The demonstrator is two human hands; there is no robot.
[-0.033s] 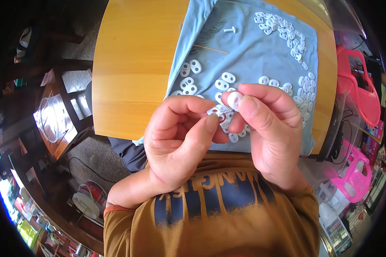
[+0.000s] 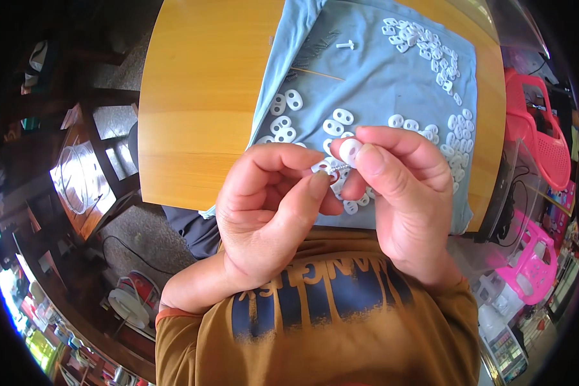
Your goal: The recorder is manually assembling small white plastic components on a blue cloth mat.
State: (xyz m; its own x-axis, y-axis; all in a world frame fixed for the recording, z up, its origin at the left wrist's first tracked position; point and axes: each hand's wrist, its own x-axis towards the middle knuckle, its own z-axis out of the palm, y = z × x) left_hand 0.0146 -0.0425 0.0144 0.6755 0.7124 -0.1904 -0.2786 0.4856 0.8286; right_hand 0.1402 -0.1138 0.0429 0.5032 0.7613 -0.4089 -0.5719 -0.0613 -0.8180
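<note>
My left hand is closed, thumb and forefinger pinching a small white plastic piece that is partly hidden by the fingertips. A thin silvery coil spring spans the narrow gap between my two hands. With thumb and fingers my right hand grips a rounded white cord lock with a hole in it. Both hands are raised over the near edge of a light blue cloth. Below and behind them lie several loose white two-holed cord locks, some covered by my fingers.
The cloth covers part of a wooden table. Farther off are a pile of small white parts, a white T-shaped piece, dark springs and a thin stick. More cord locks lie right; a red plastic chair stands beyond.
The cord lock in my right hand has shifted very slightly left, with the fingertips around it. My left hand looks unmoved.
</note>
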